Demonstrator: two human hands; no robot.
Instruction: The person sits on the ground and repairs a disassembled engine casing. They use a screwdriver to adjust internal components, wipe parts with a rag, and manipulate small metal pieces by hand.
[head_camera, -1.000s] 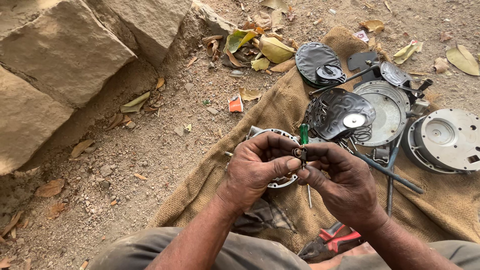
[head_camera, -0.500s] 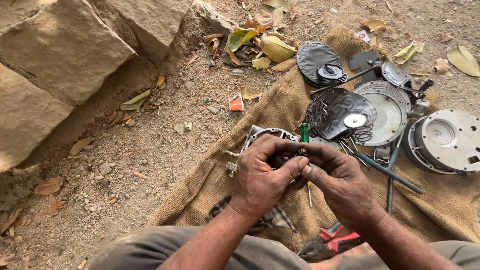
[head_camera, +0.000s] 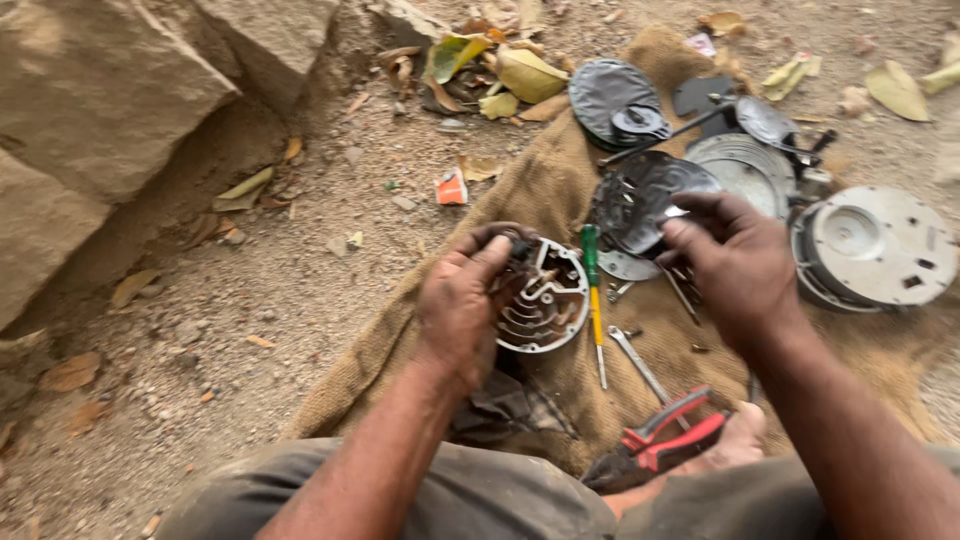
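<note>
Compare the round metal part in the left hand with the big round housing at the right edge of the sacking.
The slotted round part is smaller, flat and open, with cut-outs; the grey housing is larger, deeper and closed on top. The left hand grips the part at its rim; the housing lies untouched on the sacking. Both are round and metallic.

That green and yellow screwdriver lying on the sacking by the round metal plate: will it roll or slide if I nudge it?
The screwdriver looks stiff and light. Its rounded handle could roll, but the coarse burlap sacking probably grips it. The round metal plate held by the left hand lies close, likely stopping it.
</note>
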